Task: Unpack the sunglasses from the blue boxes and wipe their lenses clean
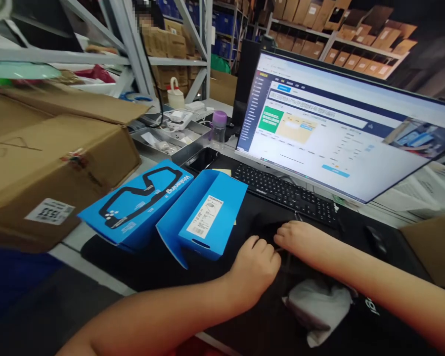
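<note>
My left hand and my right hand are close together over a black mat. The fingers of both are curled in, and what they hold, if anything, is hidden; the area between them is dark. Just left of my left hand is a blue carton with a white label, one flap folded out. Beside it lies another blue carton part printed with a black looped shape and the word Wakening. A crumpled grey plastic pouch lies below my right forearm.
A keyboard and a lit monitor stand behind my hands, with a mouse to the right. Large brown cardboard boxes fill the left side. A purple-capped bottle and a parts tray sit at the back.
</note>
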A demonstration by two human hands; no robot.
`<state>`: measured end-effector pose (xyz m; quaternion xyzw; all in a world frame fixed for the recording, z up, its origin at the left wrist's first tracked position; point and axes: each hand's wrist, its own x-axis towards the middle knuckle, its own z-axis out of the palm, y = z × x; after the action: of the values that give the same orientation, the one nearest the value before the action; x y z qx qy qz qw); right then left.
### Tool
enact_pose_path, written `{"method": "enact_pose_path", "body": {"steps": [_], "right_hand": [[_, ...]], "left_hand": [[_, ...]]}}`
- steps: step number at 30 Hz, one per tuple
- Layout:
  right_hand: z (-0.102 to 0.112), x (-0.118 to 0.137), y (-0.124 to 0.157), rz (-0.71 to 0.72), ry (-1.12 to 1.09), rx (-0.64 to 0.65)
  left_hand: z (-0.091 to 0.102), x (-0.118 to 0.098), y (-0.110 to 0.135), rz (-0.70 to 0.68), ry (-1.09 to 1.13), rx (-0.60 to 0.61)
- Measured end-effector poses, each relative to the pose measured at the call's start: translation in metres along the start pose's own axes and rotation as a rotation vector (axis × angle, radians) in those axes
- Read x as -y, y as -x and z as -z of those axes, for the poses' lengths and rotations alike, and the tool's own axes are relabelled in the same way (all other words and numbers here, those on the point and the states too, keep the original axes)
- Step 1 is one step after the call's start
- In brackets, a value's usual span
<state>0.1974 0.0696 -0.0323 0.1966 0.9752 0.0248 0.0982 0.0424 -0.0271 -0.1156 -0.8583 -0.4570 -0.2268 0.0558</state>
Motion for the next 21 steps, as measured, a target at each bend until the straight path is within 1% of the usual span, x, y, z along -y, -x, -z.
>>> {"method": "enact_pose_path", "body": {"steps": [2, 4, 5, 7, 9, 11, 13, 16, 18, 21], "right_hand": [[0.019, -0.003, 0.006, -0.203, -0.135, 0.038], [0.031, -0.008, 0.016, -0.373, -0.389, -0.023], [0.033, -0.011, 0.023, -0.427, -0.535, -0.083], [0.028, -0.015, 0.036, -0.499, -0.807, -0.214], [0.018, -0.015, 0.046, -0.570, -1.019, -0.309], [0.006, -0.011, 0.052, -0.609, -1.179, -0.363], [-0.001, -0.005, 0.053, -0.609, -1.324, -0.396], [-0.006, 0.004, 0.049, -0.607, -1.571, -0.448], [-0.008, 0.008, 0.046, -0.609, -1.708, -0.499], [-0.013, 0.009, 0.043, -0.562, -1.822, -0.576]], "left_hand": [[0.005, 0.000, -0.001, 0.068, 0.029, -0.021], [0.009, -0.002, 0.000, 0.163, 0.086, -0.040], [0.010, -0.003, 0.001, 0.210, 0.125, -0.043], [0.011, -0.003, 0.001, 0.265, 0.219, -0.030], [0.010, -0.002, 0.001, 0.263, 0.304, -0.012], [0.009, 0.002, -0.002, 0.242, 0.379, -0.021], [0.008, 0.005, -0.004, 0.243, 0.451, -0.059], [0.006, 0.008, -0.007, 0.336, 0.573, -0.102], [0.005, 0.008, -0.008, 0.399, 0.640, -0.103], [0.005, 0.009, -0.009, 0.414, 0.674, -0.090]]}}
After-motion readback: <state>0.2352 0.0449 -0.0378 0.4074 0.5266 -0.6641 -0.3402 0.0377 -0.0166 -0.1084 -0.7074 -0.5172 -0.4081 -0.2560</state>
